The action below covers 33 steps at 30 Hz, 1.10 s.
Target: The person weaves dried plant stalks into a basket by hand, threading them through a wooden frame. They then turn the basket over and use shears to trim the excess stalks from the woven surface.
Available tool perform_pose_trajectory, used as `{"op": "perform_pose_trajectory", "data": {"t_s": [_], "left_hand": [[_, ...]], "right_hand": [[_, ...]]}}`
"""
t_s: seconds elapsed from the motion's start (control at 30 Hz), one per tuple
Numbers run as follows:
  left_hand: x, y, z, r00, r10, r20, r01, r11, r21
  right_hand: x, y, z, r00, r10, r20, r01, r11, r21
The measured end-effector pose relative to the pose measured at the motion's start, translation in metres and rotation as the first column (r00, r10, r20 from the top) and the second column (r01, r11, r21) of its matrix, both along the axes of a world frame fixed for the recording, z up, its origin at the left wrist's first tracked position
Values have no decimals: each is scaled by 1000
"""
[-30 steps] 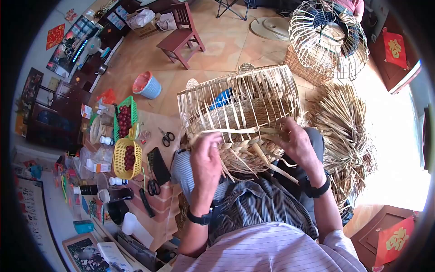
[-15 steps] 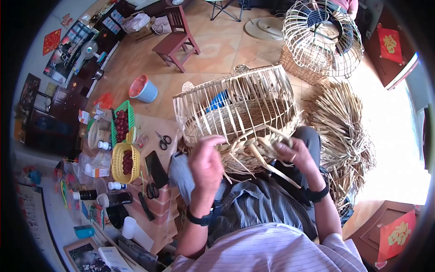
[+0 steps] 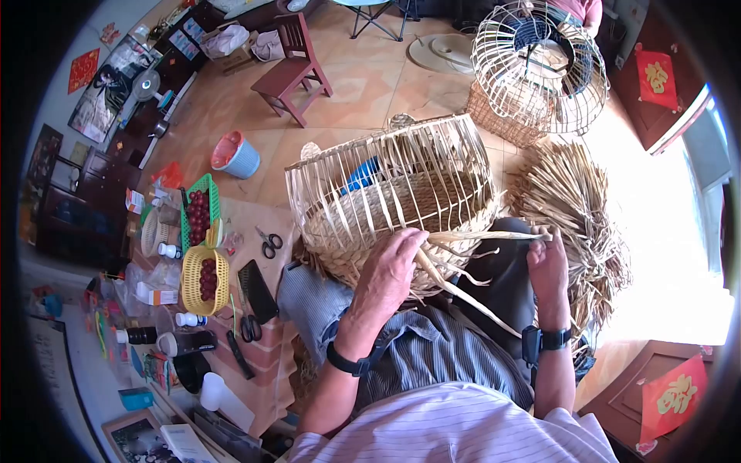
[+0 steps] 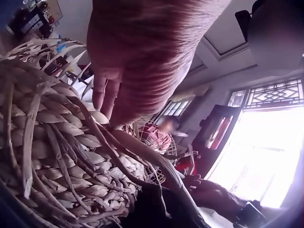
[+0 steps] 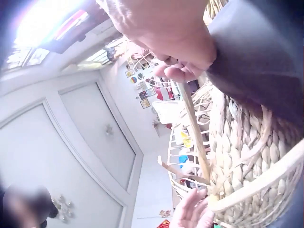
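A large woven straw basket [image 3: 343, 255] lies across the person's lap, with upright slats [image 3: 428, 166] rising along its far side. The left hand [image 3: 390, 270] grips the woven edge near the root of a pale flat strand [image 3: 494, 234]. In the right wrist view, the fingers of the left hand [image 5: 192, 211] lie against that edge. The right hand [image 3: 549, 266], out to the right, pinches the strand's far end and holds it stretched nearly straight. Its curled fingers meet the strand [image 5: 194, 130] in the right wrist view. Other loose strand ends [image 4: 28, 147] hang from the braided weave [image 4: 90, 180].
A thick bundle of dried stalks [image 3: 579, 204] lies to the right. Scissors [image 3: 270, 244], a green basket [image 3: 213, 193] and a yellow basket [image 3: 191, 285] of round red fruit sit at left. Beyond stand a bin [image 3: 241, 160], a chair [image 3: 287, 81] and a round openwork frame [image 3: 494, 54].
The right hand has moved away to the right, drawing the strand out straight. The left hand has come rightward onto the woven edge. The view has shifted slightly.
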<state>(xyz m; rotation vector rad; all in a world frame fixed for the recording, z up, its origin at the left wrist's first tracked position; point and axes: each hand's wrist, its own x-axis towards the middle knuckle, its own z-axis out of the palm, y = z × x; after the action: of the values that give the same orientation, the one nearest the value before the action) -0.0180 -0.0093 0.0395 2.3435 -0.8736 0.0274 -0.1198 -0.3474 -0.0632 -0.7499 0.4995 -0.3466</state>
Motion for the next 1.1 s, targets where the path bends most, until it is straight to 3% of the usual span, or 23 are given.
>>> {"op": "perform_pose_trajectory", "data": {"t_s": [0.1, 0.17, 0.23, 0.3, 0.33, 0.37, 0.43, 0.5, 0.57, 0.6, 0.67, 0.7, 0.77, 0.87, 0.9, 0.97, 1.03, 1.1], "left_hand": [[5, 0, -11, 998, -37, -59, 36, 999, -25], [11, -2, -12, 981, -58, -186, 41, 995, -95], [17, -1, -19, 973, -66, -219, 39, 991, -129], [16, 1, -19, 962, -50, -267, 10, 989, -148], [15, 2, -16, 974, -37, -225, 9, 992, -125], [16, 1, -16, 975, -44, -218, 11, 989, -150], [17, 0, -20, 976, -61, -210, 17, 979, -202], [17, -2, -29, 990, -39, -138, 8, 975, -223], [18, -5, -28, 991, -1, -134, -30, 972, -231], [17, -7, -24, 985, 29, -171, -68, 972, -226], [16, -9, -22, 977, 71, -203, -116, 969, -218], [17, -10, -22, 977, 80, -198, -123, 969, -215], [18, -13, -20, 966, 103, -236, -148, 972, -183], [20, -14, -18, 936, 149, -320, -200, 971, -134], [21, -13, -20, 935, 144, -324, -198, 970, -140], [22, -11, -25, 929, 109, -353, -193, 958, -213], [25, -10, -28, 918, 43, -395, -192, 918, -347], [24, -11, -25, 916, 72, -394, -196, 938, -285]], "right_hand": [[-22, 24, 39, 937, 286, -200, -345, 844, -411], [-30, 59, 40, 887, 239, -396, -462, 493, -737], [-30, 103, 99, 844, 360, -398, -522, 376, -766], [-32, 110, 88, 735, 441, -515, -582, 22, -813], [-31, 111, 82, 700, 548, -458, -577, 56, -815], [-35, 106, 82, 666, 605, -437, -677, 244, -694], [-31, 100, 137, 617, 702, -356, -787, 533, -312], [-25, 82, 161, 688, 702, -185, -725, 658, -202], [-9, 70, 153, 715, 618, 326, -641, 766, -47], [0, 73, 155, 795, 576, 192, -555, 817, -154], [18, 85, 158, 917, 397, -45, -383, 839, -388], [27, 83, 136, 857, 515, -31, -445, 707, -551], [43, 106, 120, 841, 525, -127, -403, 453, -795], [66, 112, 121, 793, 607, -45, -441, 522, -730], [77, 109, 103, 835, 549, 30, -421, 674, -607], [93, 99, 99, 886, 461, 48, -396, 807, -439], [109, 86, 90, 881, 472, 19, -435, 826, -358], [120, 84, 87, 900, 435, 32, -413, 874, -254]]}}
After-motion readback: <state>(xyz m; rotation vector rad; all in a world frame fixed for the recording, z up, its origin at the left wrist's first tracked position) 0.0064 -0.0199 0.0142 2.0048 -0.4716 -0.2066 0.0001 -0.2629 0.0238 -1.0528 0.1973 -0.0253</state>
